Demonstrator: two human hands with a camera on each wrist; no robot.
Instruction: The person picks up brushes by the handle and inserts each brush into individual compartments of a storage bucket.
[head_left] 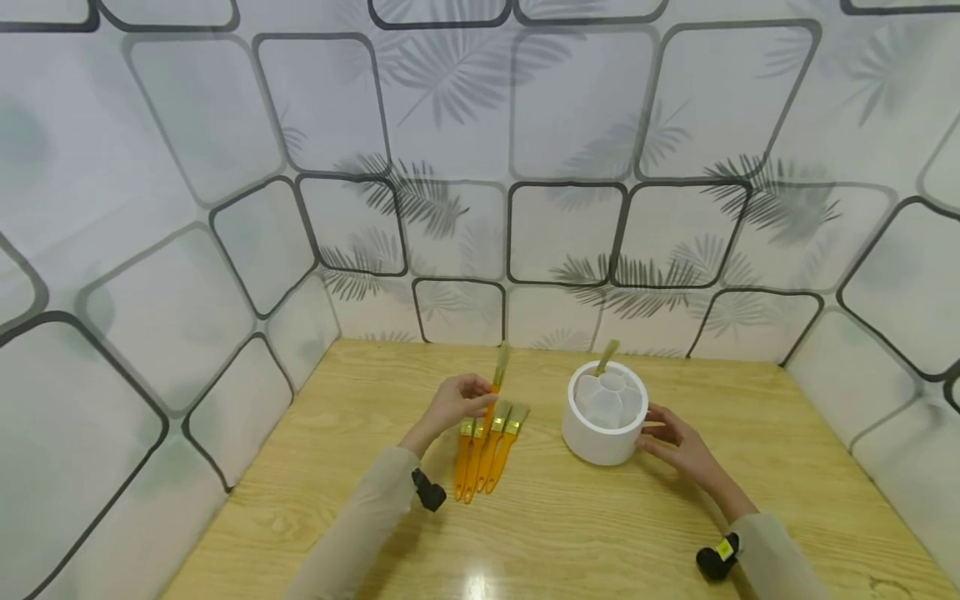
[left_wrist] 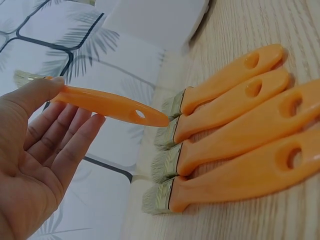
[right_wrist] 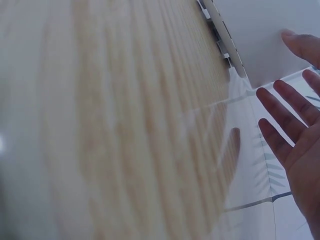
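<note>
My left hand (head_left: pixel 455 402) pinches a paintbrush (left_wrist: pixel 102 103) with an orange handle between thumb and fingers, bristles pointing away, raised above the table. Below it, several similar paintbrushes (head_left: pixel 482 454) lie side by side on the wood, handles toward me. To their right stands a white round holder (head_left: pixel 598 443) with petal-shaped compartments. One paintbrush (head_left: pixel 607 357) leans in its back compartment, bristles up. At the holder's right side is my right hand (head_left: pixel 678 446), fingers extended; in the right wrist view the thumb touches the holder's white wall.
The wooden table (head_left: pixel 600 533) runs back to a patterned curtain (head_left: pixel 465 233) with leaf prints and rounded squares. The same cloth encloses the left and right sides. Each wrist carries a small black camera.
</note>
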